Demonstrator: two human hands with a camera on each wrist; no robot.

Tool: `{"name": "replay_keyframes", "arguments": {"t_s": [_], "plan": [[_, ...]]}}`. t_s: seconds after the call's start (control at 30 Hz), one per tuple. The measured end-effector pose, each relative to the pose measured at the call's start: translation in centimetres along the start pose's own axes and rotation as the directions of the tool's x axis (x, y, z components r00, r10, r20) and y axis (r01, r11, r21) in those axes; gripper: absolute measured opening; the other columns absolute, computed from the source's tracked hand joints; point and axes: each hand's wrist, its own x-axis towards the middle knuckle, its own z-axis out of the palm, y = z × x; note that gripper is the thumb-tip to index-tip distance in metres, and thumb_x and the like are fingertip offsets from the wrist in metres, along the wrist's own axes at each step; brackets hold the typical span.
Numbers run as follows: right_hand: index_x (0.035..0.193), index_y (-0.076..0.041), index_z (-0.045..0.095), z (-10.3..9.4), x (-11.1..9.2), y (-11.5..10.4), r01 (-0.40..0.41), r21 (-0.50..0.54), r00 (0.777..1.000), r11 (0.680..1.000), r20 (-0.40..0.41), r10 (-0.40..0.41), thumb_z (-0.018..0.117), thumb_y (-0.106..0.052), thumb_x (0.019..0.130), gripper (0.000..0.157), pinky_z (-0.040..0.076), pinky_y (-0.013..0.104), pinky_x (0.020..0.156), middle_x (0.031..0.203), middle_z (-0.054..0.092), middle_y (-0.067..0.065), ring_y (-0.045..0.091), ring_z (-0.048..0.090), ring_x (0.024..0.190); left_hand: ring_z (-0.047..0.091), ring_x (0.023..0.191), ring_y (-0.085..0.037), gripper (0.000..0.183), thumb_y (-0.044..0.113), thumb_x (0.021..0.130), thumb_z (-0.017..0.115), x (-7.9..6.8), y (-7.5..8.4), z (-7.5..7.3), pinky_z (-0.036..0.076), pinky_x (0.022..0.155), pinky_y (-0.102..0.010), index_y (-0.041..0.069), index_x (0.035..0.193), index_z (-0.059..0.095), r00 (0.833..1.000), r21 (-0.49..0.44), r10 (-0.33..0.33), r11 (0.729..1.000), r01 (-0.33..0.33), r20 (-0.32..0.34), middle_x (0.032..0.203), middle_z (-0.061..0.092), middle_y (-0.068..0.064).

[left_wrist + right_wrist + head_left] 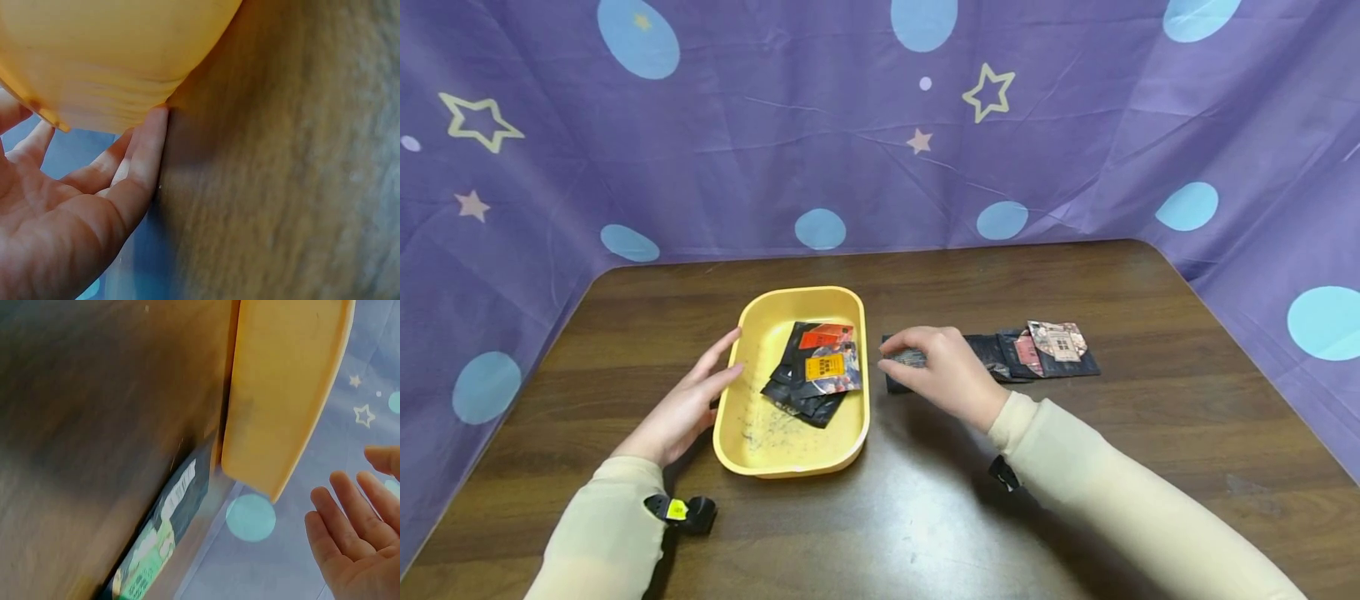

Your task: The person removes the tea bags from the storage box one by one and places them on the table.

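Observation:
A yellow plastic bin (775, 446) stands left of the table's middle. Several flat black packets lie overlapped inside it, the top one a packet with an orange label (825, 367). My left hand (681, 412) is at the bin's left side, its fairly straight fingers touching the outer wall (125, 94) and the thumb over the rim. Just right of the bin, my right hand (947, 375) hovers over the near end of a row of packets, thumb and fingers apart with nothing between them. Below it lies a packet with a green label (144, 562), partly hidden in the head view.
The row runs to the right, with a dark packet (988, 352) in it and a pink-patterned packet (1062, 343) at its far end. A brown wooden table (925, 508) carries everything. Behind it hangs a purple curtain (850, 167) with stars and blue spots.

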Motion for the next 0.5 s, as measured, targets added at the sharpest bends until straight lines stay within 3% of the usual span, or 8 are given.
{"name": "replay_keyframes", "arguments": {"t_s": [0.27,0.5], "plan": [[0.102,-0.003,0.075,2.1,0.0,-0.8,0.169,-0.084,0.986,0.982,0.020,-0.168,0.075,-0.018,0.087,0.020,0.055,0.035,0.088,0.100,0.076,0.008,0.021,0.071,0.096,0.008,0.150,-0.039,0.067,0.041,0.106,0.042,-0.1,0.0,0.1,0.023,0.113,-0.067,0.041,0.158,0.002,1.000,-0.002,-0.001,1.000,0.001,-0.006,0.166,-0.016,-0.002],[0.107,-0.005,0.073,3.5,0.4,-1.4,0.250,-0.184,0.965,0.950,0.123,-0.230,0.072,-0.024,0.091,0.025,0.055,0.033,0.090,0.105,0.074,0.006,0.019,0.069,0.099,0.009,0.150,-0.040,0.067,0.042,0.105,0.043,-0.1,0.1,0.1,0.024,0.113,-0.066,0.041,0.158,0.002,1.000,-0.001,0.002,1.000,-0.002,-0.007,0.166,-0.015,-0.002]]}}
